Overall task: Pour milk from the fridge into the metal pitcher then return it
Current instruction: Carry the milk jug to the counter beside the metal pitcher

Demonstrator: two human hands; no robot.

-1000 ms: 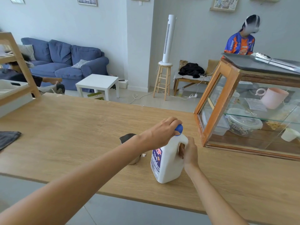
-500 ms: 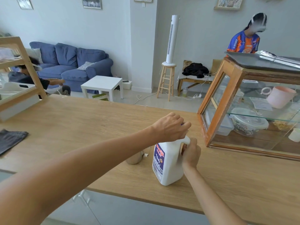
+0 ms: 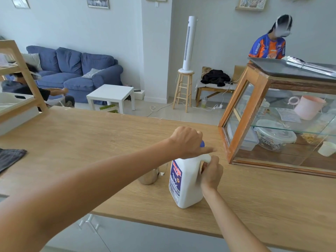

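Note:
A white plastic milk jug (image 3: 187, 184) with a blue and red label stands upright on the wooden counter (image 3: 91, 142). My right hand (image 3: 211, 172) grips its handle from the right. My left hand (image 3: 188, 140) is closed over the blue cap (image 3: 202, 143) on top of the jug. Just left of the jug stands the metal pitcher (image 3: 149, 176), mostly hidden behind my left forearm.
A wood-and-glass display case (image 3: 241, 124) with containers inside stands on the counter close to the jug's right. A dark cloth (image 3: 11, 158) lies at the counter's left edge, by a wooden shelf (image 3: 20, 73). Two persons are beyond the counter.
My left hand has turned on the cap, the wrist rotating and a finger now sticking out to the right. The jug and my right hand stay in place.

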